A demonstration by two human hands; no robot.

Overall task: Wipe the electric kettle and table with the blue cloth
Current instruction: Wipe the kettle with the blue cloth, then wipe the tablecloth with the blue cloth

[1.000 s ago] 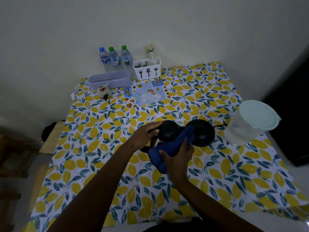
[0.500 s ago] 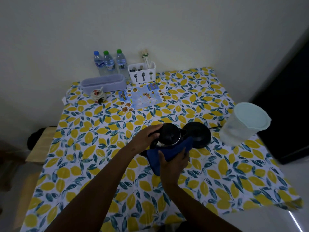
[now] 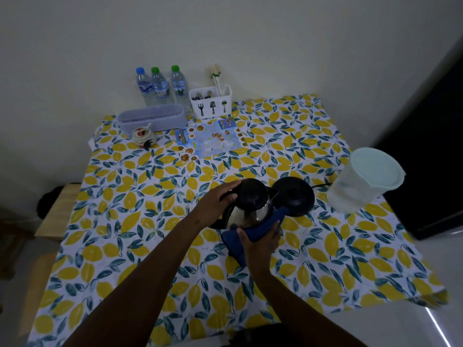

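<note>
low in the frame's centre our right hand (image 3: 260, 242) presses the blue cloth (image 3: 250, 232) against the kettle's lower side, fingers curled shut around the fabric. just above, our left hand (image 3: 215, 204) closes on the handle of the electric kettle (image 3: 253, 204) — tilted, off its black base (image 3: 294, 196) beside it. if we push too hard it could twist out of the grip, we judge. the kettle has a shiny steel body and a black lid — the lemon-print table (image 3: 125, 221) waits.
</note>
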